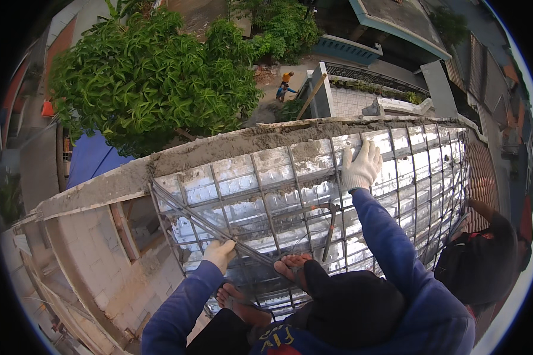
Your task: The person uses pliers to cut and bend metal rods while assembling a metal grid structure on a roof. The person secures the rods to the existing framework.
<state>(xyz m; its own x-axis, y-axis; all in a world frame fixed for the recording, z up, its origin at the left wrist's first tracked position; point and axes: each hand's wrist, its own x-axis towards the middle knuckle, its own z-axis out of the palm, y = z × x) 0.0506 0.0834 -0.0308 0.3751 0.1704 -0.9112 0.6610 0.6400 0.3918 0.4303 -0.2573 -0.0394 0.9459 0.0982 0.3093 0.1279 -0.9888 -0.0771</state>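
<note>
blue sleeves, seemingly white knit gloves, sandals.

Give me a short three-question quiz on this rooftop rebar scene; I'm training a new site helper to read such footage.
1. True or false: both hands wear pale work gloves.
2. Which hand rests flat on the rebar mesh near the concrete edge? A) left hand B) right hand
3. What does the left hand grip?

Key
1. True.
2. B: the right hand lies spread out up there.
3. A bundle of steel bars running diagonally across the mesh corner; the foot in a sandal stands beside it.
</note>
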